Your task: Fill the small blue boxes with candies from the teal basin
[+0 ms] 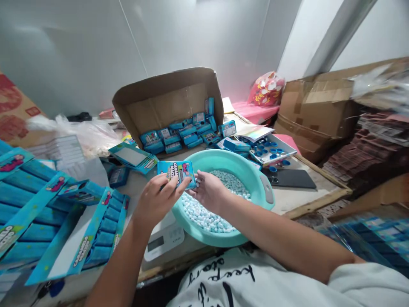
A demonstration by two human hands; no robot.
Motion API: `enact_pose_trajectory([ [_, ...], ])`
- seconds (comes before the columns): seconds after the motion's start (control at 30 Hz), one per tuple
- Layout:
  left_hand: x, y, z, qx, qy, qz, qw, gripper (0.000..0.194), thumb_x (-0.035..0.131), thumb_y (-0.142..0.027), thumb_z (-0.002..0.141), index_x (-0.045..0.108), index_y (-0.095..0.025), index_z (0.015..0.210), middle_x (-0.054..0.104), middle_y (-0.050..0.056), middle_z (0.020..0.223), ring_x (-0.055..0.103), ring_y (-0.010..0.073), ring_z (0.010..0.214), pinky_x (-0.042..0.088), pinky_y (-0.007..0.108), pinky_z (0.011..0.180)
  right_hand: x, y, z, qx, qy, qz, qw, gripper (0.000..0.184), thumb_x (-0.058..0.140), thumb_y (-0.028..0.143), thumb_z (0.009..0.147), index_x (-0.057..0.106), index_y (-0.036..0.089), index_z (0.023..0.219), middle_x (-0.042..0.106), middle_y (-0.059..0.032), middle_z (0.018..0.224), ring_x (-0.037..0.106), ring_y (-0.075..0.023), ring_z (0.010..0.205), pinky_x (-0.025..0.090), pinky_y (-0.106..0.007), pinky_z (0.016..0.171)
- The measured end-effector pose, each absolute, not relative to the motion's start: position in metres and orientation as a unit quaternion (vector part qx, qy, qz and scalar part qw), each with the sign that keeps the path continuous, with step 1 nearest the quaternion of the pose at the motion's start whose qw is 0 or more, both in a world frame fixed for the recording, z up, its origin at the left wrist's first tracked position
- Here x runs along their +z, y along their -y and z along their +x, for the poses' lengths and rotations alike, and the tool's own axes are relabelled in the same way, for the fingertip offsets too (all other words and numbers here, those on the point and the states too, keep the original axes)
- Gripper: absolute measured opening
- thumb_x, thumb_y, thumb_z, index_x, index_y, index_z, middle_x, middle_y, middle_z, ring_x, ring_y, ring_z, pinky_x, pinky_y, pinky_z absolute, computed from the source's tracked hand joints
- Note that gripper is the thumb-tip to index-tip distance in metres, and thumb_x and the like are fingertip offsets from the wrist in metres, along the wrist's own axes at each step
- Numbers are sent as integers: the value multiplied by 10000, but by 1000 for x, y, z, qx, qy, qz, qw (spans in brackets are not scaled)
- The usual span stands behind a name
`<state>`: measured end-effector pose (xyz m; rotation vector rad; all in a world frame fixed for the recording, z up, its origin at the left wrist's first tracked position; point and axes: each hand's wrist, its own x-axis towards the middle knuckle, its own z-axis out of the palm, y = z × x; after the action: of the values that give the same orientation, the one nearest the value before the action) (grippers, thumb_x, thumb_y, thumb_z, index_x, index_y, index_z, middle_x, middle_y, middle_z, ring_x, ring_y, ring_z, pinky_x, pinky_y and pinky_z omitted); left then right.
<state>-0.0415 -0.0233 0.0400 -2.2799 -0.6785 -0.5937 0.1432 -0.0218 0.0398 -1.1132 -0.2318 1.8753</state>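
My left hand (pixel 159 197) is closed around a small blue candy box (pixel 176 171) with printed lettering, tilted over the left rim of a turquoise basin (pixel 255 183). Small white and pale-blue candies (pixel 207 216) cover the basin's floor. At the box's right end, my right hand (pixel 209 189) has its fingers curled together with a few candies (pixel 197 181) showing at the fingertips. Part of its palm is turned away from view. Under the basin's left side a white digital scale (pixel 164 242) shows partly.
Behind the basin, a tilted cardboard carton (pixel 172 100) holds several blue boxes (pixel 190 137). Blue display trays (pixel 96 230) packed with boxes stand at the left. A shallow white box (pixel 281 147) with blue caps and a dark phone (pixel 292 178) lie to the right. Large cartons (pixel 315 111) stand beyond.
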Motion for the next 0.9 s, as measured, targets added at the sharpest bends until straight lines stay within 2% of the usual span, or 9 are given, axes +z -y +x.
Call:
enact_pose_trajectory([
  [0.07,36,25,-44,-259,307,-874,275,472,702,-81,843,686,-283,1269,699,56,1043,587,258,1018,518,402,984,39,23,145,721,197,-510,426,323,430,399,1020,612,173,1162,667,-113,1274,640,-211,1131,468,-403,1070],
  [0.13,30,33,-47,-309,385,-849,185,461,707,-110,846,676,-245,1286,686,87,1069,598,266,1037,524,415,978,43,27,151,614,362,-570,408,545,556,459,945,514,177,1410,441,-128,1574,426,-273,1435,312,-448,1210],
  [0.2,23,46,-53,-366,474,-794,102,439,720,-173,858,671,-213,1293,671,107,1106,620,262,1042,522,414,977,50,34,164,464,533,-604,368,737,593,472,910,384,165,1547,245,-109,1679,201,-279,1554,164,-457,1275],
  [0.23,18,53,-57,-393,517,-757,73,429,729,-214,862,672,-202,1286,670,110,1114,632,258,1037,524,405,968,54,39,173,401,596,-611,333,749,569,488,920,372,157,1562,229,-101,1684,160,-275,1565,127,-464,1285],
  [0.4,-22,81,-89,-435,653,-616,-66,409,769,-370,832,699,-167,1181,710,98,1094,675,254,1017,535,385,947,50,58,237,355,686,-621,131,616,414,593,956,582,214,1412,523,-94,1523,427,-315,1447,327,-528,1218],
  [0.57,-59,95,-116,-420,676,-512,-323,634,806,-411,779,597,-143,1314,696,146,1251,672,275,1160,554,381,983,4,58,275,297,724,-623,11,651,380,568,952,589,147,1402,512,-155,1519,421,-350,1443,352,-550,1200],
  [0.67,-50,109,-116,-469,688,-522,-184,681,815,-338,772,555,-160,1375,612,157,1379,604,268,1267,522,394,1043,-20,59,279,301,760,-566,-103,591,462,541,925,620,214,1391,468,-140,1554,477,-382,1387,417,-569,1134],
  [0.77,-21,122,-87,-494,650,-578,1,358,738,-207,820,665,-194,1170,694,76,1092,656,198,1020,550,357,898,-28,57,277,293,792,-521,-121,469,493,493,908,699,258,1259,563,-129,1442,593,-367,1242,481,-533,1045],
  [0.9,9,120,-10,-446,395,-783,-178,141,638,-214,886,681,-231,1020,713,-13,811,643,123,753,518,280,738,-24,53,272,335,784,-512,-102,352,460,417,871,718,221,1009,682,-130,1088,682,-289,872,526,-459,829],
])
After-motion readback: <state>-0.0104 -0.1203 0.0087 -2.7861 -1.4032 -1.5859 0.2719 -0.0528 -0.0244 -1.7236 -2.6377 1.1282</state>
